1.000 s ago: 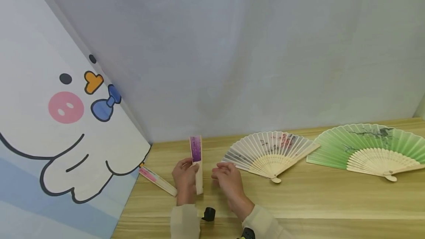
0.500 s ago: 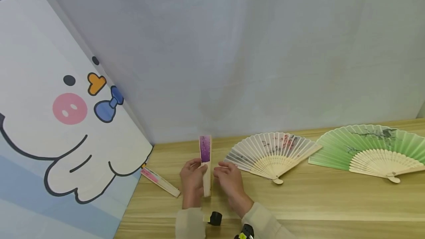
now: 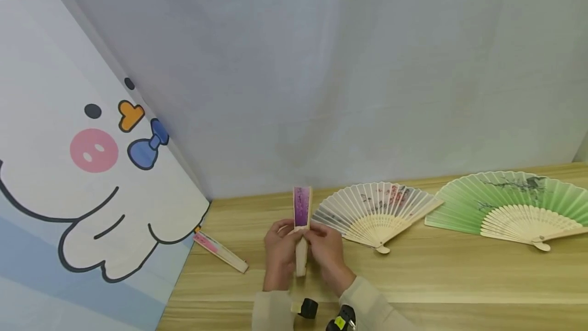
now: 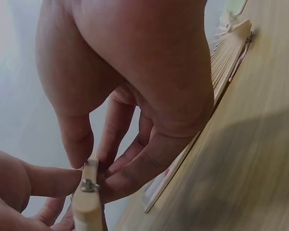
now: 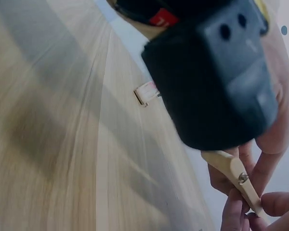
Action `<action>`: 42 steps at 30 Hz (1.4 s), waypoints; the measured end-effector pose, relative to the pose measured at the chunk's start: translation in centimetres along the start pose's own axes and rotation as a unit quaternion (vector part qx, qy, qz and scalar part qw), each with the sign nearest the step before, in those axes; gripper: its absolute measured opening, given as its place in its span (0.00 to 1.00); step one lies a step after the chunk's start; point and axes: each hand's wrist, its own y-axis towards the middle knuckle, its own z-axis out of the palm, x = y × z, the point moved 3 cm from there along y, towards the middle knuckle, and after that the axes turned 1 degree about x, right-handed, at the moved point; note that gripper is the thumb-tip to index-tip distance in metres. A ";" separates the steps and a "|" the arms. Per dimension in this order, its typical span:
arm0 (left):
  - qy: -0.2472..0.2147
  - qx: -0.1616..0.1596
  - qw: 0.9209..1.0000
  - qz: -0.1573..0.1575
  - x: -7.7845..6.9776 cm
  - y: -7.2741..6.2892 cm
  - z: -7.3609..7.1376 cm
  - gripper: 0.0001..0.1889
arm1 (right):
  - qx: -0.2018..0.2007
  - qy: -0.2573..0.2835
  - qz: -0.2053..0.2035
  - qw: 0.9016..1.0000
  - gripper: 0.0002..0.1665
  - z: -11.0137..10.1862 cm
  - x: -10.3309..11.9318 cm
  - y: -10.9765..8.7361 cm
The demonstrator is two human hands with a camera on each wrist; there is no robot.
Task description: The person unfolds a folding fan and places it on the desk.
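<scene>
A folded purple fan (image 3: 301,207) with pale wooden ribs stands between both hands in the head view. My left hand (image 3: 281,252) grips it from the left, while my right hand (image 3: 327,250) pinches it from the right with thumb and fingers. The thumbs meet near where the purple part joins the bare ribs. Close up in the left wrist view, the metal rivet of the fan (image 4: 88,204) shows at its narrow end, with fingertips on both sides. In the right wrist view, a black wrist device partly covers the hands behind the fan (image 5: 241,179).
A spread white-grey fan (image 3: 378,218) with red blossoms lies right of the hands. Farther right is a spread green fan (image 3: 523,213). A folded pink fan (image 3: 221,252) lies at left on the wooden table (image 3: 436,280), near a cartoon-printed panel (image 3: 151,188). A grey curtain stands behind.
The left hand has moved right with the folded purple fan. The right hand, earlier apart from it with loosely bent fingers, now pinches it too.
</scene>
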 end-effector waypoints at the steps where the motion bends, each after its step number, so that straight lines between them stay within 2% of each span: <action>1: 0.002 0.001 1.000 0.000 0.1 0.0 0.1 0.17 | -0.003 0.004 0.001 1.000 0.19 -0.1 0.0 0.0; 7: 0.039 0.017 0.999 -0.001 0.2 -0.1 0.6 0.24 | -0.019 0.016 0.009 1.000 0.16 -0.9 -0.1 0.2; 11: 0.072 0.036 0.997 -0.013 0.2 -0.2 0.8 0.21 | -0.022 0.015 0.017 1.000 0.15 -1.6 0.0 0.2; 14: 0.080 0.045 0.995 -0.022 0.3 -0.4 0.9 0.19 | -0.022 0.018 0.024 0.999 0.16 -2.0 0.0 0.2; 27: 0.040 0.026 0.999 -0.023 0.6 -0.6 1.3 0.19 | -0.008 0.029 0.016 0.999 0.18 -3.8 0.1 0.2; 34: 0.010 0.033 0.999 -0.038 0.8 -0.7 1.6 0.19 | -0.017 0.019 0.027 0.999 0.17 -4.7 0.1 0.3; 42: -0.003 0.040 0.998 -0.049 0.9 -0.8 1.8 0.20 | -0.020 0.009 0.027 0.999 0.18 -5.4 0.5 0.4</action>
